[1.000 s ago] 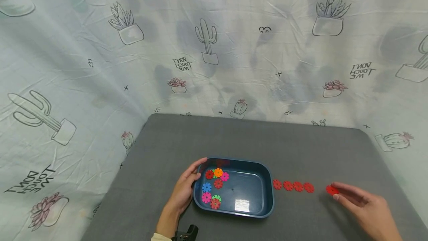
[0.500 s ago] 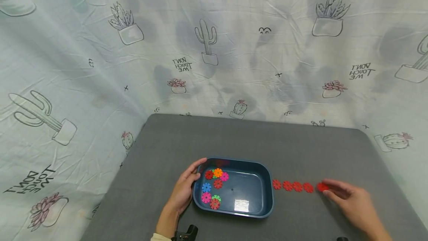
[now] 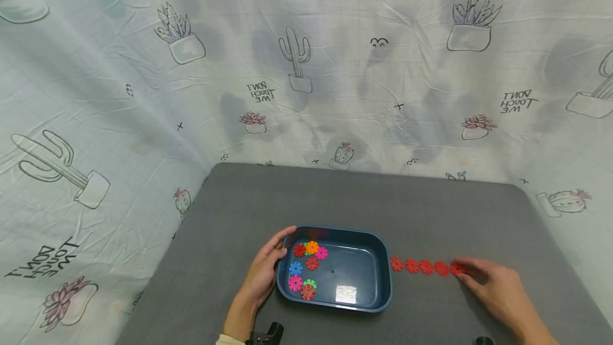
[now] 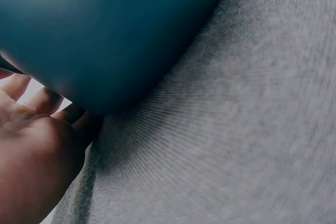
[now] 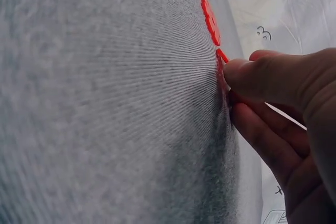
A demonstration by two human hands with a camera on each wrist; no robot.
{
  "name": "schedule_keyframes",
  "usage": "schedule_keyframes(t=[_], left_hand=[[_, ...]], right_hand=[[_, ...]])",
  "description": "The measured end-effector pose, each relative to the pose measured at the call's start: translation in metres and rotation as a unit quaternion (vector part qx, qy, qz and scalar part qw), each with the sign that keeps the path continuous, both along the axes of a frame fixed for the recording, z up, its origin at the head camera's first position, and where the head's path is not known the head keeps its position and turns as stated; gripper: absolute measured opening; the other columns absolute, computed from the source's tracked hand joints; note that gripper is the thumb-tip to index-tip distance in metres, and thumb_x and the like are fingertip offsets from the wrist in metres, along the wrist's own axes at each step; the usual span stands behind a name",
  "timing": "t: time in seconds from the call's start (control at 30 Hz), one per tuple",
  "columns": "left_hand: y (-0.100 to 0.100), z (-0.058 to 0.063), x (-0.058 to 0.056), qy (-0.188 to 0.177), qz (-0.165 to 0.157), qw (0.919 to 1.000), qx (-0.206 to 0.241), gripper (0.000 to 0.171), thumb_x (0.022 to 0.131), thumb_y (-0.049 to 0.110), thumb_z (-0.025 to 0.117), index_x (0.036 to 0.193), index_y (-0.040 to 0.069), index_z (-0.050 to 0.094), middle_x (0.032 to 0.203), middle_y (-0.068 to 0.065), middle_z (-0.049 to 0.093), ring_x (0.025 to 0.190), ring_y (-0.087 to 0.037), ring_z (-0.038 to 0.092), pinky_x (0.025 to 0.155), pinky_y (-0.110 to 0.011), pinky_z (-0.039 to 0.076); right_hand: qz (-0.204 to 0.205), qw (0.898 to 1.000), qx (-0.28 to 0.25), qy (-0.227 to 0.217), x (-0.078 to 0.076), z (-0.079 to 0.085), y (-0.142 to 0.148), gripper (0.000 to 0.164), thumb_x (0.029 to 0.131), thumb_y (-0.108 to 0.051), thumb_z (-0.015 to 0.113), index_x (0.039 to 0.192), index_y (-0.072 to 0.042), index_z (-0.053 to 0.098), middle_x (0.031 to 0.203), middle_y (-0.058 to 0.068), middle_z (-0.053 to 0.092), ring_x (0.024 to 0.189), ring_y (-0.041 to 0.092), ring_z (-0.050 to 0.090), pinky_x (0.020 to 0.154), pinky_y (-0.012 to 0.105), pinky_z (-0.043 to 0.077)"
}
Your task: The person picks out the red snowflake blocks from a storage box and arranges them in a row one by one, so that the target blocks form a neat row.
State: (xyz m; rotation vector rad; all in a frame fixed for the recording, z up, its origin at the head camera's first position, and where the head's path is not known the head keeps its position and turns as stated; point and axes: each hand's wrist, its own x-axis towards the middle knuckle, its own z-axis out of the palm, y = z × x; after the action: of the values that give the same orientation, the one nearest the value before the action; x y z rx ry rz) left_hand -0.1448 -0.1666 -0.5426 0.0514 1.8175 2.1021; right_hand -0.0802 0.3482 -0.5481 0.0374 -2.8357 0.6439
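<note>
My left hand [image 3: 262, 273] grips the left end of a dark blue plastic tray [image 3: 359, 265], thumb at the rim and fingers along the outer wall. In the left wrist view the tray's outer wall [image 4: 105, 35] fills the upper left above the hand. My right hand [image 3: 500, 287] pinches a red snowflake disc [image 3: 457, 269] between thumb and fingers, at the right end of a row of red snowflake discs [image 3: 426, 267]. From the right wrist view, this disc [image 5: 222, 57] is slightly tilted against the cloth, its far part hidden by the thumb.
Several snowflake discs in red, orange, pink, blue and green lie inside the tray at its left side, such as the blue disc [image 3: 295, 268]. A grey cloth [image 3: 335, 196] covers the table. A printed curtain [image 3: 335, 68] hangs behind and at the sides.
My right hand has moved left with the red snowflake disc and lowered it to the end of the row. The left hand and the tray have stayed still.
</note>
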Motion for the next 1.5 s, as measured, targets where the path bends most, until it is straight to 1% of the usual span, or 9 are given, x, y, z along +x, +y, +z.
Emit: schedule_keyframes(t=[0.17, 0.43, 0.6, 0.7, 0.83, 0.97, 1.2, 1.33, 1.5], left_hand=[[0.0, 0.0, 0.0, 0.003, 0.003, 1.0, -0.007, 0.053, 0.114, 0.009, 0.037, 0.162, 0.022, 0.054, 0.177, 0.001, 0.035, 0.164, -0.027, 0.032, 0.13, -0.046, 0.034], [0.0, -0.001, -0.001, 0.001, 0.002, 1.0, 0.002, 0.053, 0.114, 0.009, 0.037, 0.163, 0.02, 0.053, 0.178, 0.0, 0.034, 0.165, -0.028, 0.029, 0.133, -0.054, 0.027], [0.0, 0.0, 0.0, 0.004, 0.006, 1.0, -0.002, 0.053, 0.113, 0.008, 0.038, 0.162, 0.021, 0.054, 0.178, 0.001, 0.035, 0.165, -0.026, 0.029, 0.132, -0.052, 0.028], [0.0, 0.0, 0.001, 0.005, 0.006, 1.0, -0.002, 0.053, 0.113, 0.009, 0.038, 0.162, 0.021, 0.054, 0.178, 0.001, 0.034, 0.165, -0.026, 0.029, 0.133, -0.053, 0.027], [0.0, 0.0, 0.001, 0.008, 0.004, 1.0, -0.002, 0.052, 0.114, 0.01, 0.039, 0.163, 0.02, 0.053, 0.178, 0.0, 0.033, 0.166, -0.027, 0.028, 0.133, -0.055, 0.025], [0.0, 0.0, 0.0, 0.008, 0.0, 1.0, -0.003, 0.052, 0.114, 0.01, 0.038, 0.164, 0.019, 0.051, 0.178, 0.0, 0.033, 0.165, -0.028, 0.029, 0.132, -0.05, 0.03], [0.0, 0.001, 0.0, 0.003, -0.001, 1.0, 0.005, 0.053, 0.114, 0.009, 0.036, 0.165, 0.017, 0.049, 0.177, 0.0, 0.036, 0.162, -0.03, 0.036, 0.12, -0.031, 0.045], [0.0, 0.001, 0.0, 0.003, 0.0, 1.0, 0.004, 0.052, 0.115, 0.009, 0.037, 0.164, 0.019, 0.051, 0.177, 0.0, 0.036, 0.162, -0.031, 0.037, 0.125, -0.039, 0.042], [0.001, 0.001, 0.0, 0.004, 0.005, 1.0, 0.004, 0.053, 0.114, 0.008, 0.037, 0.162, 0.021, 0.054, 0.178, 0.0, 0.035, 0.164, -0.029, 0.032, 0.132, -0.054, 0.029]], right_hand=[[0.016, 0.999, 0.019, 0.04, 0.0, -0.003, 0.0, 0.033, 0.074, -0.014, 0.099, 0.104, -0.021, 0.087, 0.102, 0.003, 0.084, 0.092, 0.024, 0.078, 0.078, 0.049, 0.058], [-0.003, 0.998, 0.019, 0.061, 0.004, -0.005, 0.003, 0.038, 0.071, -0.014, 0.1, 0.107, -0.016, 0.086, 0.098, 0.004, 0.085, 0.089, 0.033, 0.079, 0.075, 0.038, 0.055], [-0.03, 0.999, -0.011, 0.041, 0.009, -0.002, 0.006, 0.038, 0.074, -0.017, 0.1, 0.109, -0.015, 0.086, 0.099, 0.004, 0.085, 0.087, 0.001, 0.073, 0.075, 0.015, 0.046], [-0.045, 0.997, -0.067, 0.015, 0.012, 0.005, 0.005, 0.036, 0.081, -0.019, 0.097, 0.114, -0.011, 0.085, 0.102, 0.003, 0.085, 0.088, -0.018, 0.063, 0.073, 0.005, 0.042], [-0.044, 0.977, -0.205, -0.045, 0.014, 0.022, -0.001, 0.045, 0.095, -0.023, 0.088, 0.133, -0.003, 0.077, 0.115, -0.01, 0.083, 0.096, -0.019, 0.068, 0.075, 0.006, 0.052], [-0.022, 0.952, -0.29, -0.093, 0.014, 0.042, -0.008, 0.053, 0.101, -0.024, 0.081, 0.148, -0.004, 0.067, 0.129, -0.017, 0.079, 0.111, -0.008, 0.074, 0.082, 0.013, 0.059], [0.065, 0.921, -0.369, -0.104, 0.002, 0.063, -0.048, 0.052, 0.102, -0.007, 0.076, 0.152, 0.0, 0.061, 0.137, -0.013, 0.076, 0.119, -0.001, 0.074, 0.088, 0.024, 0.063], [0.113, 0.905, -0.397, -0.102, -0.009, 0.067, -0.074, 0.053, 0.101, -0.001, 0.075, 0.152, 0.002, 0.061, 0.14, -0.004, 0.076, 0.122, 0.001, 0.073, 0.091, 0.026, 0.063], [0.166, 0.889, -0.415, -0.1, -0.026, 0.066, -0.104, 0.053, 0.1, -0.002, 0.076, 0.151, 0.0, 0.062, 0.145, 0.011, 0.073, 0.127, 0.006, 0.072, 0.096, 0.024, 0.061]])
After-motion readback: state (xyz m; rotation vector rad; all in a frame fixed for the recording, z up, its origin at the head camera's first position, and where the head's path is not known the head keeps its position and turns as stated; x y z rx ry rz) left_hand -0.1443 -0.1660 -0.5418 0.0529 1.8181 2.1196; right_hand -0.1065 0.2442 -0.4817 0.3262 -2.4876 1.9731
